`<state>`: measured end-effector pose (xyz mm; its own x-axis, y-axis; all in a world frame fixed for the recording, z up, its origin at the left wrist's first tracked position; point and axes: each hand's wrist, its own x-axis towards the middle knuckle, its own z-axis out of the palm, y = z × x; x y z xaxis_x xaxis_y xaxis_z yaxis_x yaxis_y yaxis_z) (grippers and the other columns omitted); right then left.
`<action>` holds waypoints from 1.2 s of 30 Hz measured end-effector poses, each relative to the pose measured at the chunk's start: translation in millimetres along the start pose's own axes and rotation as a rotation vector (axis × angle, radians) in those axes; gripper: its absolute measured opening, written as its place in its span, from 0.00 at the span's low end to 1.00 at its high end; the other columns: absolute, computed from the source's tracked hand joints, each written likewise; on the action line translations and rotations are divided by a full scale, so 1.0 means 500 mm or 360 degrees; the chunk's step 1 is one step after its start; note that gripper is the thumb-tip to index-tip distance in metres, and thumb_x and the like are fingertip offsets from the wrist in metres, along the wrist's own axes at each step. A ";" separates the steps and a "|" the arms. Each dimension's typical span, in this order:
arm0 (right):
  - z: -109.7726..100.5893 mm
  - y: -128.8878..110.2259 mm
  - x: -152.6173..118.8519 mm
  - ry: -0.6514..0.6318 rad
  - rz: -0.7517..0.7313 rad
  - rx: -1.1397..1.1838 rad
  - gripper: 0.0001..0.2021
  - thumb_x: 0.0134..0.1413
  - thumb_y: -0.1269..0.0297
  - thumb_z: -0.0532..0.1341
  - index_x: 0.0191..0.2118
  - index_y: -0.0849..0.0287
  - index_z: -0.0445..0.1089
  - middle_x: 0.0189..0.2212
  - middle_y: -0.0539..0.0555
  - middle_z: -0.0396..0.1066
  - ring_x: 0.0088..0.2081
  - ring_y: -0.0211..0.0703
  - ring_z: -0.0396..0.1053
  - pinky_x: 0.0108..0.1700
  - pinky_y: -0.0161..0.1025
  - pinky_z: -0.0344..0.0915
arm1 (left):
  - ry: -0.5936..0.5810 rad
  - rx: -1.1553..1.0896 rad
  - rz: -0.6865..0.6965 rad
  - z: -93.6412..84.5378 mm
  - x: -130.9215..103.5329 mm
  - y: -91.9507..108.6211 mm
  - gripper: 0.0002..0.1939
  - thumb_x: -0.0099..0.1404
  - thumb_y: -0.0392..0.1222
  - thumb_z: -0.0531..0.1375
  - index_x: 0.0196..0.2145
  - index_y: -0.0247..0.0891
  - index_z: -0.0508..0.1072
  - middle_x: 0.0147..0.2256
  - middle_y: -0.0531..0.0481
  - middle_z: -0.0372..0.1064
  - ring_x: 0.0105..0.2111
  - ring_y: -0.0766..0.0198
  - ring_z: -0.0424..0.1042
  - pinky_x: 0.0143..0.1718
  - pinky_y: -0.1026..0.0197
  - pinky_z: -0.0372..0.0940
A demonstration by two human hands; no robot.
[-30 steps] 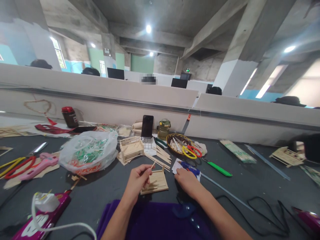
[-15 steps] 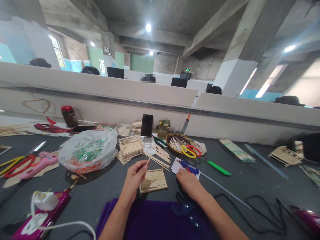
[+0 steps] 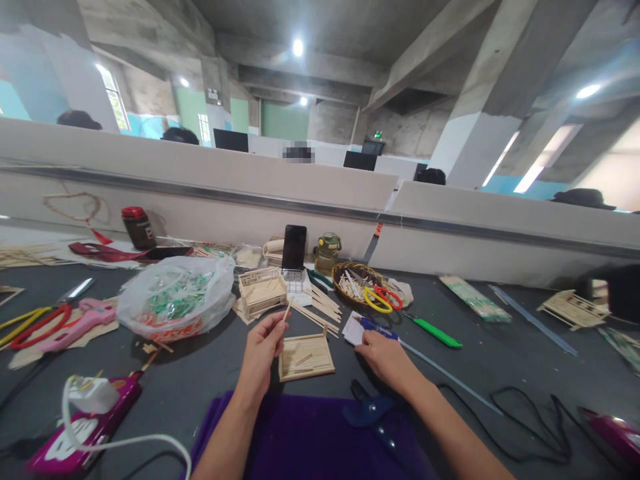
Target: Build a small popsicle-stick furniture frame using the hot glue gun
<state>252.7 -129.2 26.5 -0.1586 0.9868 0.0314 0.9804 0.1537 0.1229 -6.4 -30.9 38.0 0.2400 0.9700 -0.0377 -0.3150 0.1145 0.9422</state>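
Lit mostly from overhead by bright ceiling lamps (image 3: 298,47), blown out at the cores; hazy with flare around the rightmost one. Overexposed at the left window (image 3: 113,99). Dim across the concrete ceiling (image 3: 320,17), murky on the purple cloth (image 3: 300,433). Faintly shadowed beside the red-capped bottle (image 3: 140,230). Stretched wide-angle at the edges, with the right pillar (image 3: 500,83) slanted. Slightly soft on the wooden stick (image 3: 288,311); pixelated over one distant head (image 3: 299,152).

Big pale letter on your dark bottle (image 3: 139,229), back left: B or E, can't tell you which; smaller line above, too tiny. Red print on your plastic bag (image 3: 215,300), crumpled, illegible. Green lit sign (image 3: 378,135) far back, unreadable.
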 end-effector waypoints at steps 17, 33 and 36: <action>0.021 -0.021 0.040 -0.0005 -0.0101 -0.0497 0.10 0.55 0.78 0.55 0.39 0.65 0.71 0.36 0.61 0.68 0.39 0.50 0.65 0.31 0.38 0.61 | -0.0053 0.0064 -0.0042 0.000 0.006 -0.017 0.21 0.49 0.48 0.66 0.39 0.32 0.76 0.18 0.58 0.55 0.17 0.75 0.47 0.17 0.70 0.41; 0.033 0.006 0.019 -0.0013 -0.0071 -0.0275 0.08 0.56 0.74 0.55 0.31 0.61 0.71 0.34 0.57 0.69 0.38 0.45 0.65 0.31 0.35 0.55 | -0.0101 0.0109 -0.0004 -0.002 0.009 -0.024 0.20 0.51 0.47 0.65 0.40 0.31 0.75 0.23 0.54 0.65 0.17 0.77 0.49 0.18 0.70 0.43; 0.036 -0.003 0.016 0.0025 -0.0054 -0.0247 0.08 0.56 0.75 0.54 0.32 0.60 0.70 0.34 0.57 0.69 0.37 0.44 0.66 0.30 0.34 0.54 | -0.0085 0.0167 0.0026 -0.003 0.009 -0.023 0.20 0.50 0.47 0.65 0.39 0.32 0.76 0.22 0.54 0.66 0.17 0.75 0.52 0.18 0.70 0.47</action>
<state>252.1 -120.6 8.6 -0.1944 0.9801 0.0401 0.9449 0.1761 0.2761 -2.8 -27.4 26.5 0.2850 0.9585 -0.0068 -0.2220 0.0729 0.9723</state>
